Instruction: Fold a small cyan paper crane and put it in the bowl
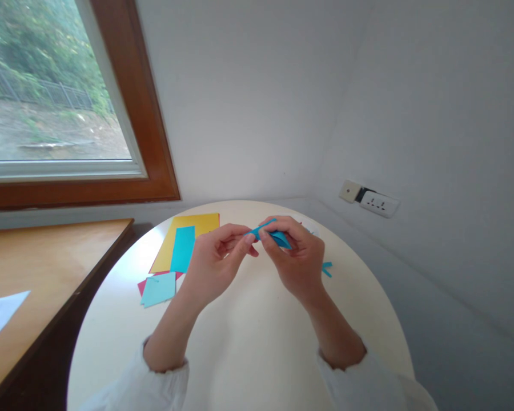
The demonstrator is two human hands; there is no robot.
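Note:
A folded piece of blue paper (pixel 281 240) is held up above the round table, between both hands. My left hand (pixel 216 260) pinches its left end with thumb and fingertips. My right hand (pixel 297 257) grips the wider part on the right, thumb in front and fingers behind. Part of the paper is hidden by the fingers, so its full shape cannot be seen. Behind my left hand lies a blue paper rectangle (pixel 183 248) on a yellow sheet (pixel 165 251). Small blue paper strips (pixel 327 268) rest just right of my right hand.
The white round table (pixel 257 354) stands against the wall. At its left, light-blue paper squares (pixel 159 289) lie over red paper (pixel 141 286). Partly hidden behind my right hand is a pale item (pixel 312 226). A wooden desk (pixel 47 251) with a white sheet (pixel 2 314) stands farther left.

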